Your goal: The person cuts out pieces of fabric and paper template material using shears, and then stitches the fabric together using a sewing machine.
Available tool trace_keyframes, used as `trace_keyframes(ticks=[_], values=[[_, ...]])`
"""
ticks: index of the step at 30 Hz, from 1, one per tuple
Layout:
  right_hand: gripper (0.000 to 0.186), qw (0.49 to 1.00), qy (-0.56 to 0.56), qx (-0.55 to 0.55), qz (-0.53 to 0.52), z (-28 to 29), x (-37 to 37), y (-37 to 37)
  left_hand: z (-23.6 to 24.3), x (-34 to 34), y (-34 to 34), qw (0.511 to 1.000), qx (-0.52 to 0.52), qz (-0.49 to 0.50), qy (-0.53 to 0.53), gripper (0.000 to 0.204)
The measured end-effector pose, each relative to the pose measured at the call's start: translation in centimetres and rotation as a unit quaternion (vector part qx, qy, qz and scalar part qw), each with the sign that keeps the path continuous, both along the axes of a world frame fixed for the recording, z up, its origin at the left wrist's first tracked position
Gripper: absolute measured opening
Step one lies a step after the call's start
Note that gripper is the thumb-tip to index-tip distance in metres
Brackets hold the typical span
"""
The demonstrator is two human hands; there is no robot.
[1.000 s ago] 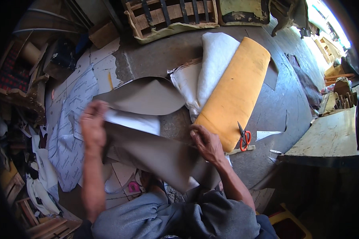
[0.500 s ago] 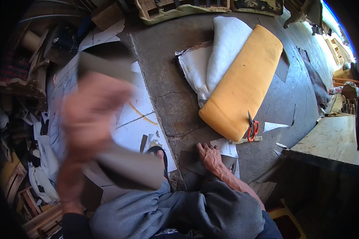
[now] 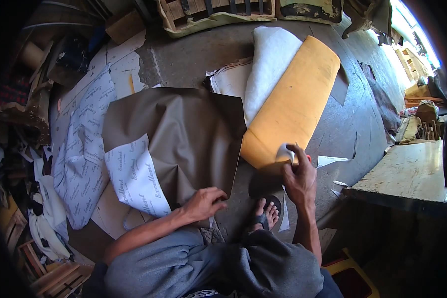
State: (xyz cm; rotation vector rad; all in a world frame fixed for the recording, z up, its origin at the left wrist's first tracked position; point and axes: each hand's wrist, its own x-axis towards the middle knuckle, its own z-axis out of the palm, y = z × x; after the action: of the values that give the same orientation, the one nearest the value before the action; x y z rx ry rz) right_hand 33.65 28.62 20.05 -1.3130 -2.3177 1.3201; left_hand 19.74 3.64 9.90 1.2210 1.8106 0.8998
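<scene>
As we look down through the head view, our left hand [image 3: 203, 203] is released, its fingers loosely bent by the lower right edge of a brown sheet [image 3: 198, 129]; whether they touch it, we cannot tell. The sheet spreads rumpled over the floor [image 3: 193, 54], left of a yellow foam pad [image 3: 293, 99], its lower left part folded to show a pale printed underside. Our right hand [image 3: 301, 176] pinches a brown scrap [image 3: 269, 185] near our sandalled foot [image 3: 266, 213].

Brown sheet [image 3: 196, 134] creased, lower left folded over, white backing [image 3: 134, 176] showing; smaller brown piece [image 3: 267, 185] curled.
</scene>
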Motion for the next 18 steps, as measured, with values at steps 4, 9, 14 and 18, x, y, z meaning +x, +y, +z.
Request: trace_keyframes(ticks=[4, 9, 14, 18], values=[[0.069, 0.933, 0.196, -0.273, 0.131, 1.0, -5.3, -2.8, -1.3, 0.6, 0.5, 0.970, -0.057, 0.055, -0.230, 0.048], [0.059, 0.944, 0.187, -0.192, 0.190, -7.1, -6.3, -3.5, -0.8, -3.5, 3.2, 0.869, 0.130, 0.229, -0.419, 0.071], [0.058, 0.941, -0.019, -0.125, 0.315, -11.2, -4.2, -5.7, -2.2, -7.8, 5.0, 0.845, -0.057, 0.465, -0.257, 0.068], [0.051, 0.925, 0.064, -0.125, 0.353, -10.4, -3.2, -6.9, -7.4, -10.5, 8.6, 0.899, -0.037, 0.434, -0.039, 0.064]])
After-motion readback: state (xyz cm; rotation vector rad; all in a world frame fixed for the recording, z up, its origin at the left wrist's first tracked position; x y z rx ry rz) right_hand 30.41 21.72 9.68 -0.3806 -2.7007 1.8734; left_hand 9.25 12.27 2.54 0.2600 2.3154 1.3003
